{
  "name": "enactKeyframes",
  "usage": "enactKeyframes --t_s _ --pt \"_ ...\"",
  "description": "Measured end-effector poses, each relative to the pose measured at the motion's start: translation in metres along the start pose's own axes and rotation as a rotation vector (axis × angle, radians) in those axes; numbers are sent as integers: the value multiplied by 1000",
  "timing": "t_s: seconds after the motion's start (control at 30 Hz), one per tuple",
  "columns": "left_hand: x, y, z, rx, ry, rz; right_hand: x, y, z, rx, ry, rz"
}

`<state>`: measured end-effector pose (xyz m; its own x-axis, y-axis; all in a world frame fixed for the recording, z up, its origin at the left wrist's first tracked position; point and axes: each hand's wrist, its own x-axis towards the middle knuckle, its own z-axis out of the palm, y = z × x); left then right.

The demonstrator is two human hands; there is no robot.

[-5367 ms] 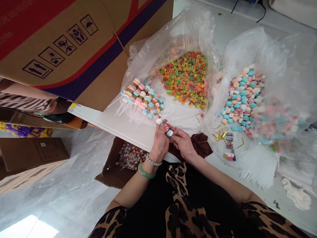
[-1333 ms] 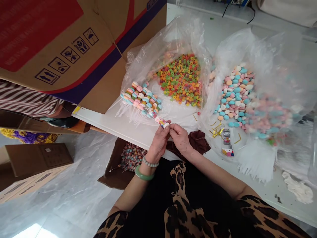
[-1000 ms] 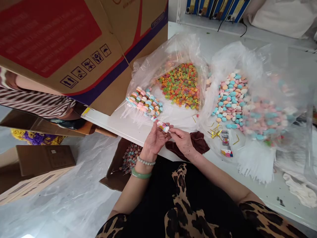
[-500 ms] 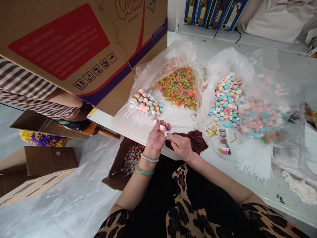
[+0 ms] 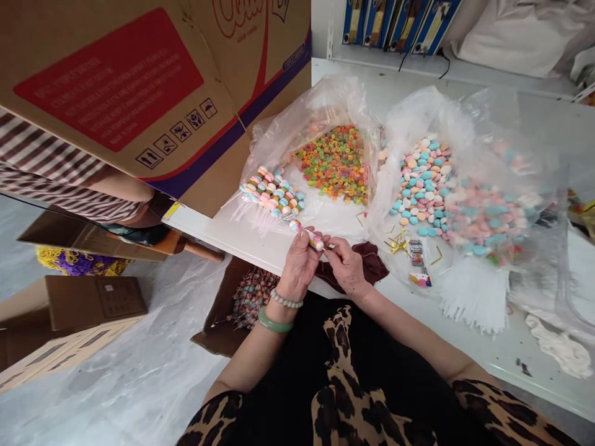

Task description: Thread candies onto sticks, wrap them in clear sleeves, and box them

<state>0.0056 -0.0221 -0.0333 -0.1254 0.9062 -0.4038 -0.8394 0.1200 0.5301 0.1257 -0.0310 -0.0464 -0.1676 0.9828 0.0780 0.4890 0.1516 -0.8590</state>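
Observation:
My left hand, with a bead bracelet and a green bangle at its wrist, is closed around a small wrapped candy piece. The fingers of my right hand pinch at the right end of that piece; what lies between them is too small to tell. Just beyond my left hand lies a pile of candy sticks with pastel and brown pieces and white stems. Under and behind my right hand is a dark brown cloth.
A bag of ring candies and a bag of pastel candies lie on the white table. Gold ties, a printed label and white sticks are at right. A large carton stands left, beside a seated person's striped clothing.
Both hands have shifted slightly to the right with the candy piece. My right hand's fingers are now at the piece's right end rather than below it.

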Motion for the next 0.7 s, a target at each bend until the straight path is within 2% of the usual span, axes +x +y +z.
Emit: enactKeyframes --t_s 0.13,0.3,0.43,0.53,0.63,0.7 --pt "-4 -4 3 84 -43 72 6 -5 2 -26 -31 135" --pt "-7 -18 5 116 4 147 20 -6 15 44 24 211" --pt "-3 -12 -1 56 -32 -1 24 -5 14 18 23 201" --pt "2 1 -8 66 5 -99 21 -6 10 -94 -63 163" --pt "7 8 -14 91 66 -40 15 -8 9 -238 -152 63" --pt "7 6 -15 106 65 3 14 -10 9 -364 -135 9"
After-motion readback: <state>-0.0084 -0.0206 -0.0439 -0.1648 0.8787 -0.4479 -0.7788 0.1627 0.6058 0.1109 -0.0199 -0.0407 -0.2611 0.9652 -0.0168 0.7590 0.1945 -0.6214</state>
